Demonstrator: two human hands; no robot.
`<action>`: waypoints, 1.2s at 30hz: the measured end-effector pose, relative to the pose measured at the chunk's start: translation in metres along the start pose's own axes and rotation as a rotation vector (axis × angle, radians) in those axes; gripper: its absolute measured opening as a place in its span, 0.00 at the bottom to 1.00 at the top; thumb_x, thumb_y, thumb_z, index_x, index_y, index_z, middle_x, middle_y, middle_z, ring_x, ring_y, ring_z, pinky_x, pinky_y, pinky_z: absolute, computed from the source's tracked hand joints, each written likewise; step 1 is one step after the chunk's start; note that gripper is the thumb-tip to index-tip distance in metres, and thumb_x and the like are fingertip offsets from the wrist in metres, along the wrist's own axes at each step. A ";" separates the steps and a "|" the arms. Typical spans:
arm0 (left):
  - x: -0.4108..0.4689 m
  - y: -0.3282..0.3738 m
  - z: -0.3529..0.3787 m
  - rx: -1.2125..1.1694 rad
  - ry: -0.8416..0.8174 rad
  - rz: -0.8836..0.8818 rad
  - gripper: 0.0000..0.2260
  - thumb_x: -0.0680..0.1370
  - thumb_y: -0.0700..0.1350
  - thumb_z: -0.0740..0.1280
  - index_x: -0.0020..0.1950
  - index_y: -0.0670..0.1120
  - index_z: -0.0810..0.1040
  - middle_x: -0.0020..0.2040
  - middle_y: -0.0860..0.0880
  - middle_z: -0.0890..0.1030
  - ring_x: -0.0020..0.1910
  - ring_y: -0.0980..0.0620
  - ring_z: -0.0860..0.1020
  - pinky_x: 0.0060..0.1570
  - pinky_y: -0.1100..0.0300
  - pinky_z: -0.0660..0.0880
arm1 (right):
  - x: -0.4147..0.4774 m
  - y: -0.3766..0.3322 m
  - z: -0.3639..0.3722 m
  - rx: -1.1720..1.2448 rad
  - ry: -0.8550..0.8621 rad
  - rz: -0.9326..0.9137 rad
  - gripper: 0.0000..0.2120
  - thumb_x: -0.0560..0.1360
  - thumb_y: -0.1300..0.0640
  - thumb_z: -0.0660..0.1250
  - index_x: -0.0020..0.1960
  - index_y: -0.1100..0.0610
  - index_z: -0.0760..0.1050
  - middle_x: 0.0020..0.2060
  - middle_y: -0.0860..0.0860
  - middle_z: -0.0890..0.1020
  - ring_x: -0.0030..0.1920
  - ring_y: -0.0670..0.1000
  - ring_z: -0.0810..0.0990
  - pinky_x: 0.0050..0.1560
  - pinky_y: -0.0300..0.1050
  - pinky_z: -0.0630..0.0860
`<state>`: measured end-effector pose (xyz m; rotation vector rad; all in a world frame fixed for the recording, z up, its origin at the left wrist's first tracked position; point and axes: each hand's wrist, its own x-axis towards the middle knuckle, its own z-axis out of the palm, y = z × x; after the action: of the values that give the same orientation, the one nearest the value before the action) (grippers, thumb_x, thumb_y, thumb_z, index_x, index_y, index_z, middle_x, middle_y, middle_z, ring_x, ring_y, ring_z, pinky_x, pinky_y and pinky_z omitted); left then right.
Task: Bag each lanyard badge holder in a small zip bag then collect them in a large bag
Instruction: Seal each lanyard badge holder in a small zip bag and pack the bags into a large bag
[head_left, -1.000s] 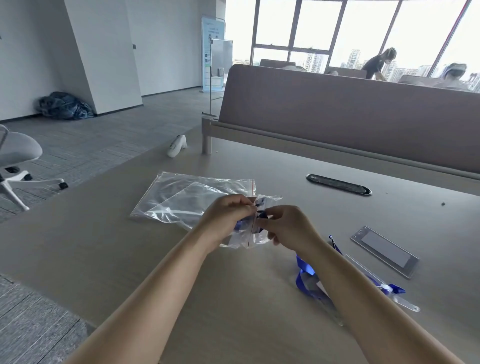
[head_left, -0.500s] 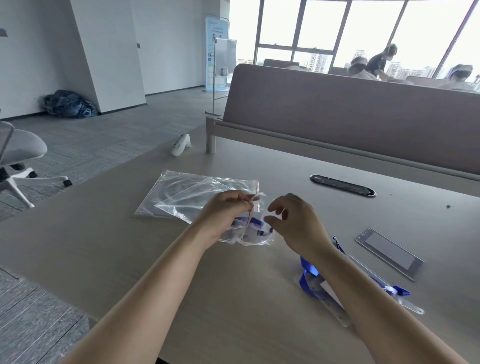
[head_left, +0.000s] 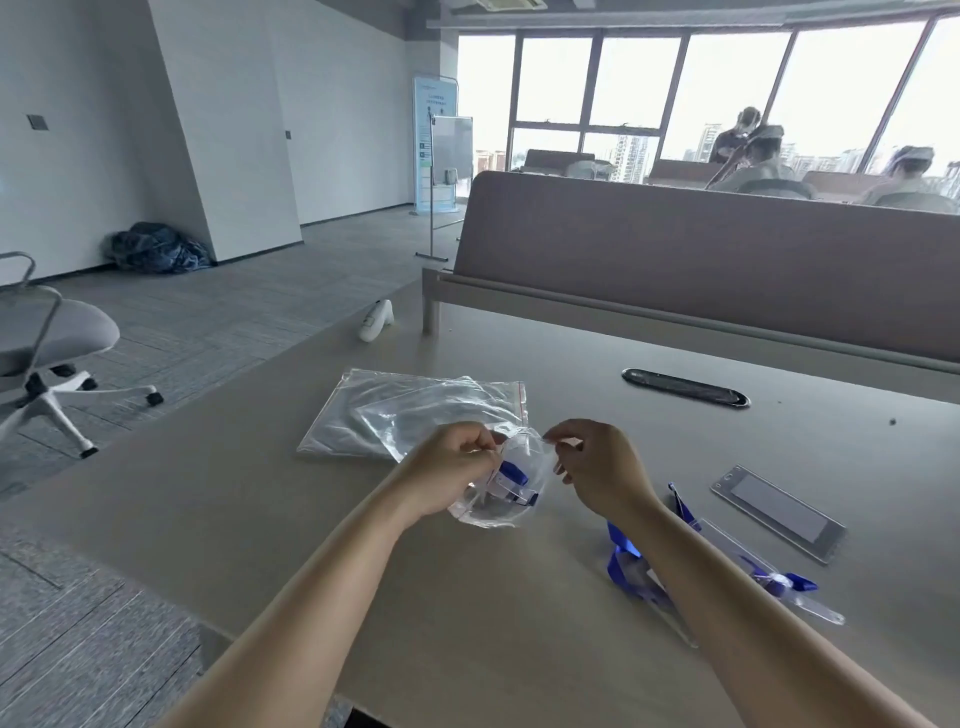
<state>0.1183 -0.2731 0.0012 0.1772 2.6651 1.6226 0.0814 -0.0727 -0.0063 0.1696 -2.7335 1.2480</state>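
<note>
Grip, left hand (head_left: 457, 467): fingers curled, pinching the left lip of the small zip bag (head_left: 483, 512), held just in front of the flat large bag (head_left: 405, 410). Contents: one blue lanyard badge holder (head_left: 511, 478), inside. Grip, right hand (head_left: 597, 467): off the bag half a second ago, now pinching its right lip again; sealing judged under way. Right: further lanyards (head_left: 626, 556) lie unbagged on the worktop (head_left: 467, 597).

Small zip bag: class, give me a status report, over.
Left grip and right grip pinch small zip bag at its mouth. Blue lanyard inside. Large bag lies behind, nothing blocking.
</note>
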 end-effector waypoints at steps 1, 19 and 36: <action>-0.002 -0.003 -0.002 0.020 0.010 -0.002 0.05 0.77 0.42 0.66 0.42 0.45 0.77 0.39 0.53 0.79 0.37 0.52 0.73 0.42 0.57 0.67 | -0.001 -0.001 0.002 0.008 0.008 0.006 0.13 0.76 0.62 0.61 0.48 0.50 0.83 0.33 0.45 0.83 0.31 0.45 0.81 0.40 0.49 0.82; -0.031 -0.003 -0.043 0.038 0.329 0.021 0.03 0.78 0.43 0.69 0.45 0.47 0.81 0.42 0.50 0.84 0.39 0.54 0.80 0.44 0.61 0.77 | -0.020 -0.045 -0.029 -0.110 0.035 -0.100 0.10 0.74 0.58 0.62 0.43 0.47 0.80 0.35 0.45 0.84 0.38 0.51 0.83 0.43 0.51 0.82; -0.036 0.008 -0.066 -0.090 0.272 0.159 0.05 0.77 0.37 0.70 0.43 0.46 0.82 0.44 0.54 0.85 0.39 0.66 0.79 0.43 0.70 0.72 | -0.020 -0.050 -0.071 -0.121 -0.141 -0.150 0.02 0.76 0.55 0.70 0.45 0.52 0.80 0.39 0.42 0.83 0.36 0.46 0.76 0.33 0.36 0.69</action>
<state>0.1496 -0.3316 0.0368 0.1831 2.8279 1.9394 0.1142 -0.0503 0.0735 0.4570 -2.8418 1.0663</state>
